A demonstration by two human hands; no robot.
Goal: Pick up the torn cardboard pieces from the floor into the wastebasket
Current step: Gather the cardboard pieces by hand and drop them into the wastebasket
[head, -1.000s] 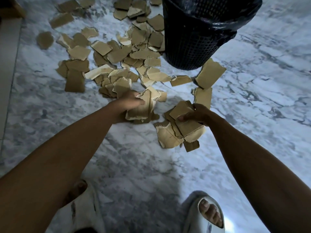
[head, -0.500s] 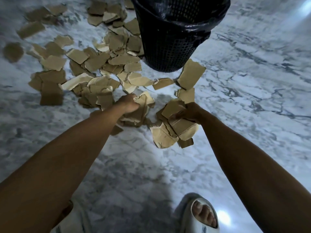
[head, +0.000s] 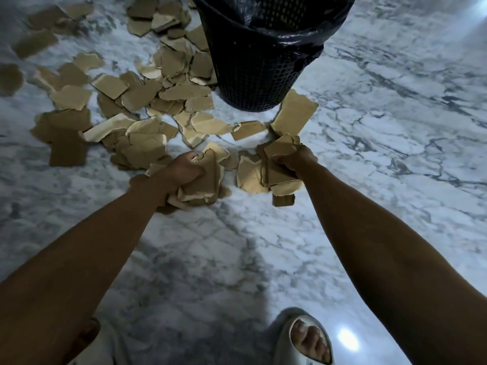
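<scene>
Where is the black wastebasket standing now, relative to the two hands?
In the head view the black wastebasket stands on the marble floor at top centre, beyond both hands, nearer the right hand, with torn cardboard pieces scattered to its left.

Matt brown torn cardboard pieces [head: 137,96], glossy veined marble floor [head: 382,143], black plastic mesh wastebasket [head: 258,75], shiny black plastic liner [head: 303,35]

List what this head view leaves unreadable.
- Wastebasket contents: rim cut by the top edge, dark liner hides the inside.
- Fingers of both hands: buried in cardboard.
- Far-left pieces: blurred.
- Left foot: behind the forearm.
</scene>
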